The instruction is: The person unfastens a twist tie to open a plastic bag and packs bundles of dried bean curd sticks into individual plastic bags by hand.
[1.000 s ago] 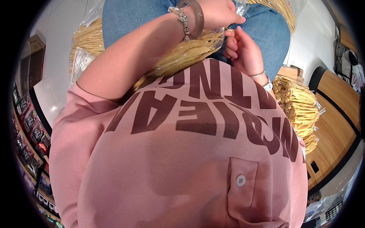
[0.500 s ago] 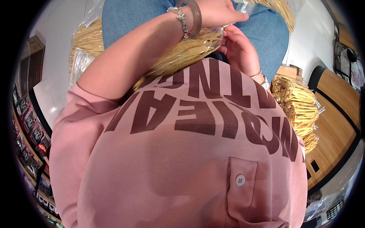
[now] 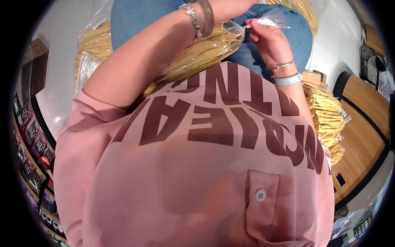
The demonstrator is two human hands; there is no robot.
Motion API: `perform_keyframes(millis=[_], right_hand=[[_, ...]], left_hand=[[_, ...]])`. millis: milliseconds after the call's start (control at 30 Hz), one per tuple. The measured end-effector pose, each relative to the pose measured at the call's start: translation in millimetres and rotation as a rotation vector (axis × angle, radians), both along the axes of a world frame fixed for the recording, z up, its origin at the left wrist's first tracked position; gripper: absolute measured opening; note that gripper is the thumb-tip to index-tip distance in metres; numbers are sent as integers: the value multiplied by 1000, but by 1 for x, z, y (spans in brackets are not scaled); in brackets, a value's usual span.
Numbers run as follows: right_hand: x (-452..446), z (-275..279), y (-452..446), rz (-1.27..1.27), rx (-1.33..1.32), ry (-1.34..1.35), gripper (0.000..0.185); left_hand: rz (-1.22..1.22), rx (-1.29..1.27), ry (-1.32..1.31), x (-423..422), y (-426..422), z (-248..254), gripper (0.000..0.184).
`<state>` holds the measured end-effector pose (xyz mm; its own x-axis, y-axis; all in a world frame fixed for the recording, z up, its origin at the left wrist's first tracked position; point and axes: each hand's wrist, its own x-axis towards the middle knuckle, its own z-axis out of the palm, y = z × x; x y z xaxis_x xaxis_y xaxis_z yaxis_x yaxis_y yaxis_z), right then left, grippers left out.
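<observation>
A clear plastic bag packed with long, dry yellow strands (image 3: 205,51) lies across my lap, partly under my left forearm. My right hand (image 3: 275,44) is closed in a pinch at the gathered neck of this bag, where a small gold-coloured tie (image 3: 247,27) shows. Beyond those fingers the loose clear end of the bag (image 3: 273,20) sticks out. My left hand (image 3: 240,5) is just above the bag's neck, at the top edge of the view. Its fingers are cut off by the frame, so whether it holds anything is hidden.
Another bag of yellow strands (image 3: 96,43) lies left of my legs, and one more (image 3: 302,10) is beyond my right knee. Bundled yellow strands (image 3: 327,119) are piled at my right, by a wooden surface (image 3: 364,140). Shelves of packets (image 3: 35,144) stand at the left.
My left hand has moved up, partly out of view, away from the bag's neck. My right hand has shifted slightly right and up, now pinching the neck, with its watch in fuller view.
</observation>
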<state>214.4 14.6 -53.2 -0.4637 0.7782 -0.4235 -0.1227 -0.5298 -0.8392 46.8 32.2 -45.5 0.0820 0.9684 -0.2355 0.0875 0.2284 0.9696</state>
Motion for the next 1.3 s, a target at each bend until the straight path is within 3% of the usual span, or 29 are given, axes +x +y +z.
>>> perform_keyframes(millis=[33, 200, 367, 400, 467, 533, 567, 667, 700, 800, 833, 933, 967, 1067, 1133, 1167, 1233, 1267, 1300], right_hand=[[5, -4, 4, 49, 29, 58, 20], [16, 11, 12, 220, 189, 170, 20], [27, 27, 23, 341, 284, 217, 20], [33, 27, 26, 369, 298, 235, 20], [51, 18, 44, 446, 332, 309, 24], [66, 21, 50, 423, 385, 266, 23], [44, 40, 37, 95, 334, 98, 18], [62, 27, 55, -47, 360, 169, 20], [68, 18, 60, -179, 256, 157, 19], [75, -8, 65, -285, 256, 117, 18], [72, -5, 59, -322, 141, 121, 19], [78, -33, 47, -450, 52, 437, 28], [56, -3, 27, -518, 39, 264, 41], [33, 12, -14, -270, 76, 313, 60], [25, 0, -29, 5, 239, 320, 62], [17, 24, -24, -79, -141, 523, 60], [6, 44, -20, -169, -253, 653, 59], [1, 39, -20, -171, 12, 577, 58], [0, 36, -21, -166, 279, 494, 58]], left_hand=[[45, 19, -139, -2, 1, -1, 30], [-172, -242, -7, -37, -13, 57, 28], [-512, -212, -79, -79, -42, 49, 46], [-475, -55, 106, -73, -50, 62, 39], [-656, -126, -82, -92, -64, 45, 67], [-748, -50, -185, -108, -81, 28, 71], [-713, -88, -228, -114, -89, 25, 76], [-634, -124, -292, -123, -103, 19, 81], [-606, -124, -303, -124, -105, 18, 81], [-528, -229, -152, -111, -97, 19, 76], [-514, -220, -152, -108, -97, 18, 76], [-538, -122, -153, -110, -92, 10, 74], [-503, -96, -174, -108, -92, 11, 74], [-415, -12, -210, -99, -82, 17, 75], [-352, 40, -196, -89, -71, 23, 75], [-326, 92, -181, -74, -63, 29, 65], [-372, 74, -17, -49, -41, 45, 62], [-392, 61, 63, -32, -36, 53, 60], [-345, 257, -36, 2, -37, 65, 60]])
